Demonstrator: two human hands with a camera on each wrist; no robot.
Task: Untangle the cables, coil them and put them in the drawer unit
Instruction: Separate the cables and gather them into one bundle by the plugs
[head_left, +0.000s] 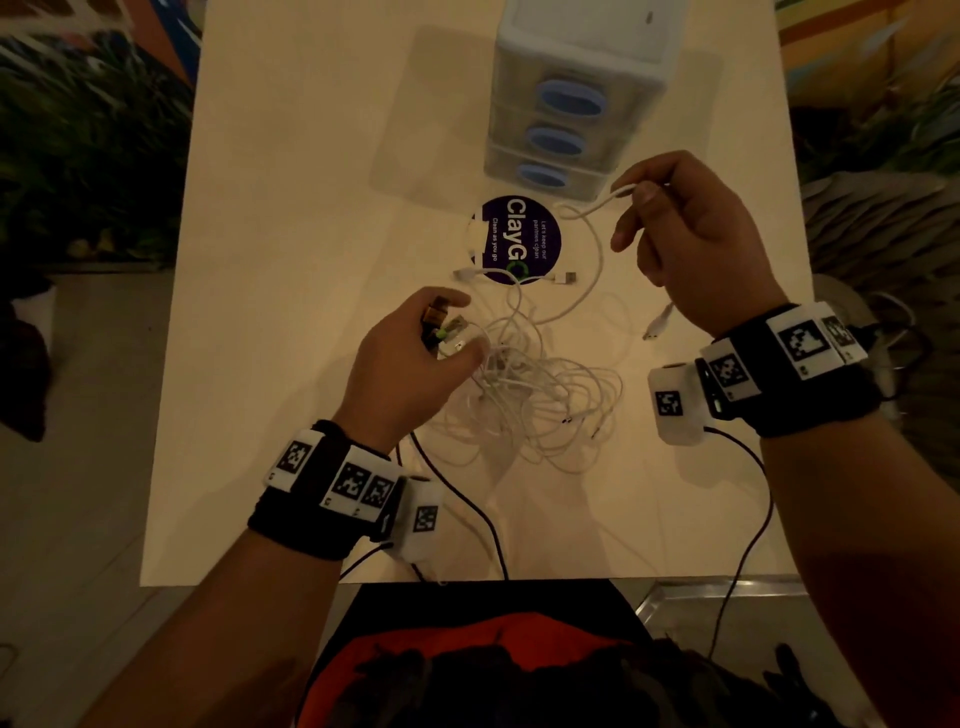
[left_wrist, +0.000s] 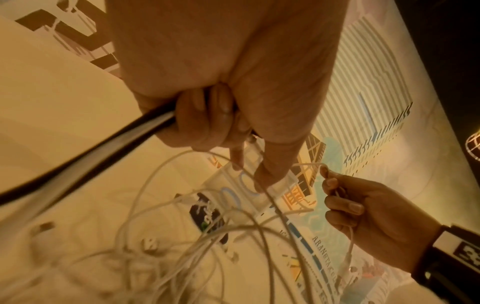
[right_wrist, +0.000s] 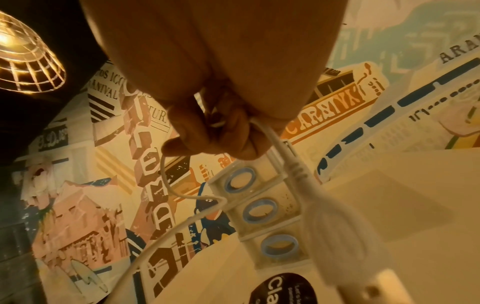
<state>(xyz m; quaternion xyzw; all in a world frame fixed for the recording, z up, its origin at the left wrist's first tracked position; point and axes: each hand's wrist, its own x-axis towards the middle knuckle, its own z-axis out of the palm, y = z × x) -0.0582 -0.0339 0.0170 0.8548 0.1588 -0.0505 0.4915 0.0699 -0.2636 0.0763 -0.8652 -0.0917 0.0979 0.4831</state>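
1. We see the right hand (head_left: 691, 239) raised, thumb and fingers curled round a white cable (head_left: 587, 249); its plug hangs below the wrist
2. The left hand (head_left: 415, 358) grips a bunch of plugs (head_left: 447, 327) and a black lead (left_wrist: 85, 160), fingers curled, at the near-left edge of the tangle (head_left: 540, 400)
3. The tangle lies on the table (head_left: 291, 260) between the two hands, just right of the left one
4. The drawer unit (head_left: 571, 104) stands beyond the right hand, its three drawers all pushed in
5. Between the hands, a little farther off, a round sticker (head_left: 519, 239) reads "ClayGo", "Clean as you go" and "Let's keep our pantries clean"
6. On the wall mural (right_wrist: 337, 107) we read "ARANETA"
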